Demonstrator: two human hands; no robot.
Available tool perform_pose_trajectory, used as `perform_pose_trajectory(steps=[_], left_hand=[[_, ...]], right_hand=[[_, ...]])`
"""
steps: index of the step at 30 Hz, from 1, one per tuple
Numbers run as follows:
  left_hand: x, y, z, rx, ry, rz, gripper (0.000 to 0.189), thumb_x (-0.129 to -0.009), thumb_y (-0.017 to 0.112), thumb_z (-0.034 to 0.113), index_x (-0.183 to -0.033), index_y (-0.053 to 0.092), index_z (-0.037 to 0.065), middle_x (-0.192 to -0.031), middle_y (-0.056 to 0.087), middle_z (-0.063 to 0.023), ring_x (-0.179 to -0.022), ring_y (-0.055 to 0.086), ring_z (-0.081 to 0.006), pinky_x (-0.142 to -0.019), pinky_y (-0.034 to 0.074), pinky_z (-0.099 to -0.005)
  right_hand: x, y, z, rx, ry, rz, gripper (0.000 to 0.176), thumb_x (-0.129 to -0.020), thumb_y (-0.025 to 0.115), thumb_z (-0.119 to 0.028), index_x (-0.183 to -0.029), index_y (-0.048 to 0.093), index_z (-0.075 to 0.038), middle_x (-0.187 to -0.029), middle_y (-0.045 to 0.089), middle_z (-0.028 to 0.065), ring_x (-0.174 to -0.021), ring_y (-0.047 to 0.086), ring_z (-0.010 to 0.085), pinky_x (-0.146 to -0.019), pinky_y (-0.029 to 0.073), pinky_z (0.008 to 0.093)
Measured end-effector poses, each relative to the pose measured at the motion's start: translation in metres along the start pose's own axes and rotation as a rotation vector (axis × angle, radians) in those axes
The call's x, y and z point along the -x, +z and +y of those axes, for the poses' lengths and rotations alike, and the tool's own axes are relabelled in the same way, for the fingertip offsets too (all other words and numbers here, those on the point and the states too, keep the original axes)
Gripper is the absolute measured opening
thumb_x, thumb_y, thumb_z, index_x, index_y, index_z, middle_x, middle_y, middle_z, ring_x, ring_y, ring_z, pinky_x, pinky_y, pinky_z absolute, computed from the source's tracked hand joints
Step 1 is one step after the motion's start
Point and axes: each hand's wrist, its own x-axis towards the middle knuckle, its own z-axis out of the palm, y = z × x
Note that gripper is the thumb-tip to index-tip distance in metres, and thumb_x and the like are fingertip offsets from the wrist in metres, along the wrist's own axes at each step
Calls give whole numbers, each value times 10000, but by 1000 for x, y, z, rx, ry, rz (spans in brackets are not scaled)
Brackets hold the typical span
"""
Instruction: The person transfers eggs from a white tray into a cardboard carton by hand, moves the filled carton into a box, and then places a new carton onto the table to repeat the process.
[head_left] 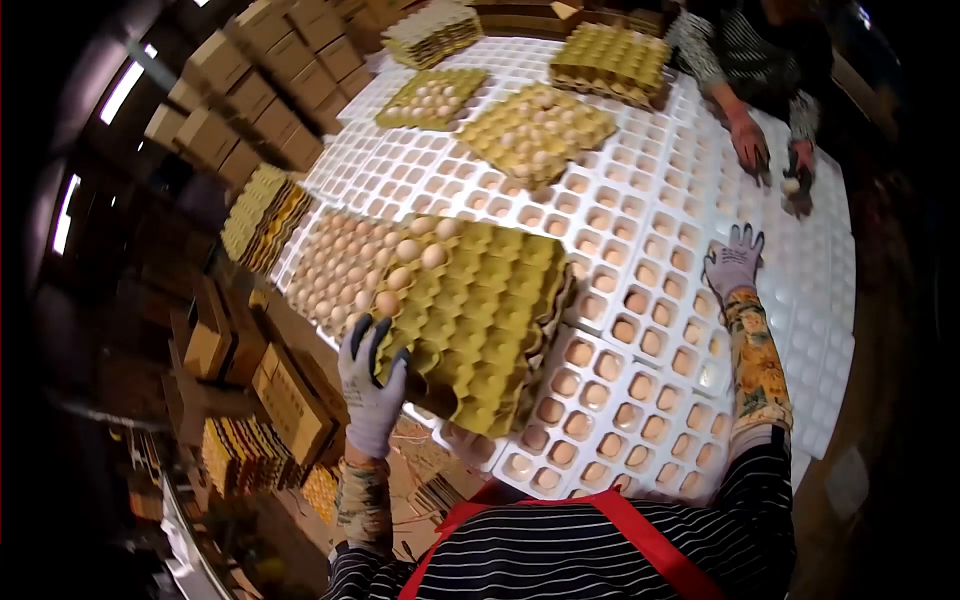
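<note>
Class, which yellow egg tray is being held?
The nearest tray, gripped at its corner by the left hand; the far trays lie untouched.

- A white grid table (pixel 690 160) is spread across the middle of the scene, from near to far.
- Cardboard boxes (pixel 255 95) are stacked in rows along the far left, close beside the table's edge.
- Two bright strips of light (pixel 122 90) are seen high on the left, set in a dark wall; whether they are windows or lamps cannot be told.
- More brown cartons (pixel 290 400) are piled at the near left, below table level.
- A brownish floor (pixel 880 400) is shown to the right of the table, dimly lit.
- The rest of the room is left in deep shadow.
</note>
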Motion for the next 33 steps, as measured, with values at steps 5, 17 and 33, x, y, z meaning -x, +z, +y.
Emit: perform_pose_trajectory(steps=[5, 17, 33], left_hand=[[-40, -1, -85, 50, -201, -88, 439, -833, 729, 274, -1222, 635, 95, -1161, 614, -173, -1079, 601, -360, -923, 486, -468], [-147, 52, -106, -231, -200, -625, 606, -760, 689, 571, -1126, 681, 87, -1174, 680, -170, -1084, 657, -330, -917, 502, -462], [-100, -17, -160, -176, 404, -558, 710, -788, 746, 157, -1427, 436, 172, -1325, 552, -142, -973, 670, -334, -802, 549, -410]], right_hand=[[31, -151, -162, -1180, -314, 167, 404, -826, 698, -434, -1062, 731, -107, -999, 688, 136, -867, 659, 293, -804, 526, 401], [46, -250, -346, -1576, -350, -508, 329, -883, 604, -316, -1045, 692, -44, -993, 709, 98, -865, 698, 245, -754, 577, 364], [13, -252, -339, -2124, -264, -756, 420, -904, 668, -204, -1309, 629, -101, -964, 683, 62, -768, 644, 129, -605, 527, 246]])
